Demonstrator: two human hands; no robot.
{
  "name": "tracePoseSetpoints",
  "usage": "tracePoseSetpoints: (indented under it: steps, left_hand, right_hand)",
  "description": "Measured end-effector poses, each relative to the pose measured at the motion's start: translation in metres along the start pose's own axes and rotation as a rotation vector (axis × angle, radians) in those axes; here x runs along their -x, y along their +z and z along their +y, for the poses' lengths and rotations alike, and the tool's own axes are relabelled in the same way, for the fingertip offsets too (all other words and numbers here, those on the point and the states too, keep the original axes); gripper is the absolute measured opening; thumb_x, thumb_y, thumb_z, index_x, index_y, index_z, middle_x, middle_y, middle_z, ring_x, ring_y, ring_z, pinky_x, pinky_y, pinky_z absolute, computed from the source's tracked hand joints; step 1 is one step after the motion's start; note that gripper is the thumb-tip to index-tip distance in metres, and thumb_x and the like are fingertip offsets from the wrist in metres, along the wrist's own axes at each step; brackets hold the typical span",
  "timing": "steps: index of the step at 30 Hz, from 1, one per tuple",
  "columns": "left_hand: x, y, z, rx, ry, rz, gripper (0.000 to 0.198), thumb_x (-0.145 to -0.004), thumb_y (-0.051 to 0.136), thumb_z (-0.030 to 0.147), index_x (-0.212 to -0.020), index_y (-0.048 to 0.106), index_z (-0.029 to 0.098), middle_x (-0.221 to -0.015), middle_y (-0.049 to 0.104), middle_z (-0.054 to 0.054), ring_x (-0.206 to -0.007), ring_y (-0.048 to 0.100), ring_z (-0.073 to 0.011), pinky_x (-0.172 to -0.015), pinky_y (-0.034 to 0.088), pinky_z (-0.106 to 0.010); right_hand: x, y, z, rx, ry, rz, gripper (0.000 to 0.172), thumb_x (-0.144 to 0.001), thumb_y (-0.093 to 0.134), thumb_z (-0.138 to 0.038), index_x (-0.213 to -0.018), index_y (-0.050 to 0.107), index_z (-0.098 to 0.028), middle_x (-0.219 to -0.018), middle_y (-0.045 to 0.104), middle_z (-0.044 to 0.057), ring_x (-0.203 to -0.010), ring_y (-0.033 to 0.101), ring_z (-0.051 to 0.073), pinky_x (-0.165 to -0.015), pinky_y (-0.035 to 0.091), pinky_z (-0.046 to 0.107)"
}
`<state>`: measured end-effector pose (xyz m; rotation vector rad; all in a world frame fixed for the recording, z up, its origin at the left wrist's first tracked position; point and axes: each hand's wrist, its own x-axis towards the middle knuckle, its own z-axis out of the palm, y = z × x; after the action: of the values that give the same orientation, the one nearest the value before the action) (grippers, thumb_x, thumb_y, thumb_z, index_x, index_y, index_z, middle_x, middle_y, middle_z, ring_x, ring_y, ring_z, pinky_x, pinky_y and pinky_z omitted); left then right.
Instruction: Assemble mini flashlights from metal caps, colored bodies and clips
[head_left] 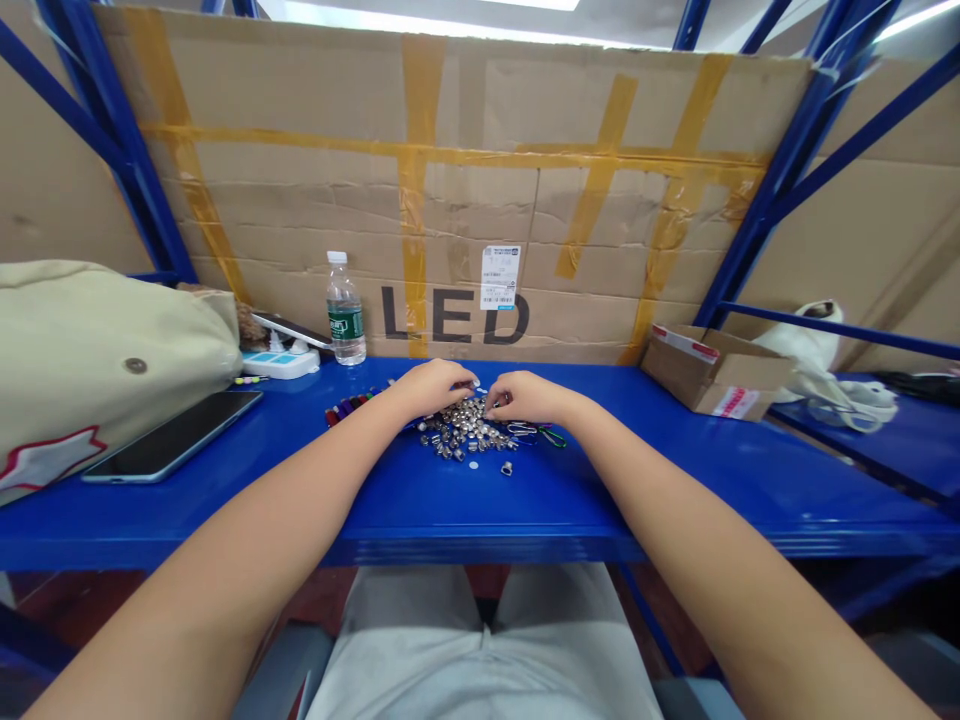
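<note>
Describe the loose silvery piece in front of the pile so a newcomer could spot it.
On the blue table, find the pile of small silvery pieces. The loose silvery piece lies between its right part and the table's front edge. It sits alone; its neighbour to the left is a flat white disc.

Black letters "LED" stand large on the cardboard panel; print on its white sticker and the bottle's green label seems too small to read.
</note>
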<state>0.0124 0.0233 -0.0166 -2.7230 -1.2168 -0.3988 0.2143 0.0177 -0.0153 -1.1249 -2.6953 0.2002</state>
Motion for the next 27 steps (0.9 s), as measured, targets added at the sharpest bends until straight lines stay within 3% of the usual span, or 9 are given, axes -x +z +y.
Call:
tracePoseSetpoints:
  steps: [7, 9, 13, 16, 22, 27]
  left_hand:
    - [0.000, 0.001, 0.000, 0.006, 0.002, 0.002, 0.028, -0.087, 0.049, 0.028, -0.109, 0.065, 0.021, -0.105, 0.069, -0.005, -0.094, 0.062, -0.0200, -0.079, 0.044, -0.027]
    - [0.000, 0.001, 0.000, 0.007, 0.000, 0.004, 0.029, -0.087, 0.049, 0.027, -0.110, 0.065, 0.021, -0.105, 0.069, -0.006, -0.095, 0.062, -0.0204, -0.079, 0.044, -0.027]
    - [0.000, 0.001, 0.000, 0.020, 0.011, 0.007, 0.025, -0.086, 0.050, 0.028, -0.103, 0.067, 0.020, -0.101, 0.070, -0.006, -0.089, 0.062, -0.0201, -0.075, 0.044, -0.027]
    - [-0.001, 0.003, 0.000, 0.061, 0.028, 0.022, 0.022, -0.085, 0.050, 0.027, -0.095, 0.068, 0.018, -0.095, 0.070, -0.006, -0.084, 0.062, -0.0189, -0.072, 0.043, -0.026]
    - [-0.004, 0.008, -0.005, 0.139, 0.054, 0.045, 0.022, -0.085, 0.050, 0.029, -0.087, 0.067, 0.016, -0.085, 0.070, -0.005, -0.078, 0.061, -0.0175, -0.068, 0.042, -0.025]
    - [-0.003, 0.007, -0.007, 0.144, 0.043, 0.039, 0.022, -0.086, 0.050, 0.030, -0.086, 0.067, 0.016, -0.084, 0.069, -0.004, -0.075, 0.061, -0.0163, -0.066, 0.040, -0.024]
  right_hand:
    - [-0.008, 0.012, 0.004, -0.028, 0.014, -0.041, 0.015, -0.070, 0.059, -0.014, -0.076, 0.073, -0.017, -0.076, 0.069, 0.002, -0.068, 0.058, 0.013, -0.063, 0.040, 0.023]
    - [-0.007, 0.011, 0.003, -0.030, -0.011, 0.044, 0.013, -0.070, 0.061, -0.016, -0.076, 0.073, -0.018, -0.077, 0.067, 0.003, -0.069, 0.056, 0.014, -0.064, 0.040, 0.024]
    - [-0.005, 0.003, 0.001, -0.096, -0.002, 0.344, 0.008, -0.073, 0.065, -0.022, -0.077, 0.070, -0.017, -0.071, 0.060, 0.002, -0.068, 0.053, 0.013, -0.064, 0.039, 0.025]
    - [-0.006, 0.001, 0.001, -0.151, -0.029, 0.460, 0.007, -0.073, 0.067, -0.024, -0.073, 0.067, -0.017, -0.068, 0.056, 0.000, -0.066, 0.051, 0.012, -0.064, 0.038, 0.025]
    - [-0.010, 0.005, 0.004, -0.140, -0.129, 0.465, 0.004, -0.075, 0.066, -0.018, -0.073, 0.068, -0.016, -0.069, 0.055, 0.001, -0.066, 0.050, 0.012, -0.065, 0.038, 0.026]
    - [-0.007, 0.001, 0.004, -0.126, -0.133, 0.402, 0.011, -0.077, 0.061, -0.017, -0.083, 0.070, -0.015, -0.071, 0.058, 0.002, -0.067, 0.051, 0.012, -0.066, 0.040, 0.026]
